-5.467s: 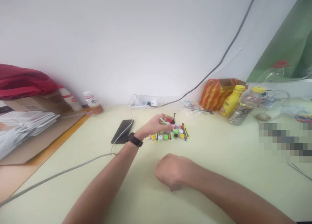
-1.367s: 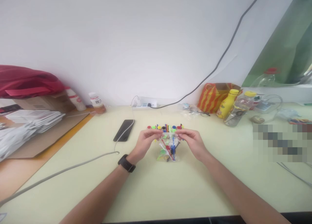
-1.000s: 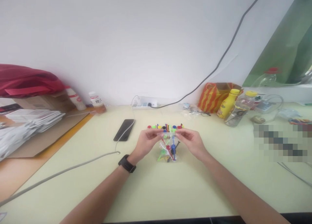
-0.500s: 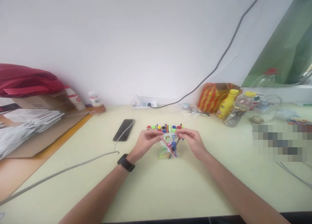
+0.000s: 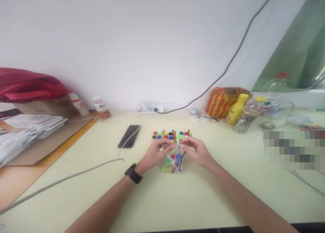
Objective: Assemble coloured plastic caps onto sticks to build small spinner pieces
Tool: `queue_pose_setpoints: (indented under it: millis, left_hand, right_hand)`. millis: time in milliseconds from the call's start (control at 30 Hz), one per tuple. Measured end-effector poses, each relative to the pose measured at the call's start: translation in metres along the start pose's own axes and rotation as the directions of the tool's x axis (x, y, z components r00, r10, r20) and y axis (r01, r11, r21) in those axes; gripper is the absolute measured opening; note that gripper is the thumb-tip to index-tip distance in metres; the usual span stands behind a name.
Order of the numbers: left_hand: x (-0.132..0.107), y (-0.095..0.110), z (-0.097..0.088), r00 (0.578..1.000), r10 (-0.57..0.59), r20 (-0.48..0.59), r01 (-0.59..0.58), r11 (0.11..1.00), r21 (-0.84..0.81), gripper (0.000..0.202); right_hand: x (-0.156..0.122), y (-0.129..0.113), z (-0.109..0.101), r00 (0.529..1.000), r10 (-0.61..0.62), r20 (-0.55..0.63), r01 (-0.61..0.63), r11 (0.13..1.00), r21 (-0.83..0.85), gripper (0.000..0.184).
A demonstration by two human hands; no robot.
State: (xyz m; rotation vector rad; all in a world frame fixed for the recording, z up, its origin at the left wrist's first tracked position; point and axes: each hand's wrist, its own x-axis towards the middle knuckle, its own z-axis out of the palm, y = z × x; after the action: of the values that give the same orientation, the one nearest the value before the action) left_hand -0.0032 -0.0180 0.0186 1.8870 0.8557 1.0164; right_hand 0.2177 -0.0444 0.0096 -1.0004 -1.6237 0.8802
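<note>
The left hand [image 5: 155, 153] and the right hand [image 5: 197, 152] met over the middle of the pale yellow surface [image 5: 162, 199], each pinching the top edge of a small clear plastic bag [image 5: 173, 161] between thumb and fingertips, so that both hands were grasping the bag from opposite sides. The bag hung between them with its bottom at or just above the surface, and it held a bundle of small coloured plastic pieces [image 5: 175, 159], green, red and blue among them; their exact shape was too blurred to tell. A black wristwatch [image 5: 133, 173] sat on the left wrist. Just beyond the hands, a row of coloured pieces [image 5: 171, 135] lay on the surface, round caps and thin sticks side by side. To the left of that row lay a black phone [image 5: 129, 136] with a white cable [image 5: 76, 175] running from it toward the near left edge. A white power strip [image 5: 150, 108] rested against the wall, with a grey cord rising from it. Farther left stood a small bottle [image 5: 101, 107], a stack of papers [image 5: 33, 123] and a red bag [image 5: 27, 84] on a cardboard box. To the right stood an orange striped bag [image 5: 219, 102], a yellow bottle [image 5: 236, 109] and a clear bottle [image 5: 248, 115].
</note>
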Motion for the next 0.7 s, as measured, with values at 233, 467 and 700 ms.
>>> queue_pose_setpoints:
  millis: [233, 467, 700]
  left_hand:
    - [-0.001, -0.001, 0.002, 0.999, -0.035, 0.011, 0.036, 0.998, -0.051, 0.024]
    - [0.003, 0.003, -0.01, 0.991, -0.121, 0.058, 0.129, 0.98, -0.151, 0.027]
    - [0.001, 0.005, -0.007, 0.991, -0.127, 0.037, 0.132, 0.974, -0.184, 0.026]
  right_hand:
    - [0.0, -0.007, -0.002, 0.993, -0.038, 0.113, 0.056, 0.985, -0.161, 0.034]
    - [0.003, -0.007, -0.018, 0.997, 0.011, 0.071, 0.003, 0.982, -0.191, 0.039]
    - [0.003, -0.01, -0.015, 0.989, 0.022, 0.145, -0.009, 0.996, -0.089, 0.031]
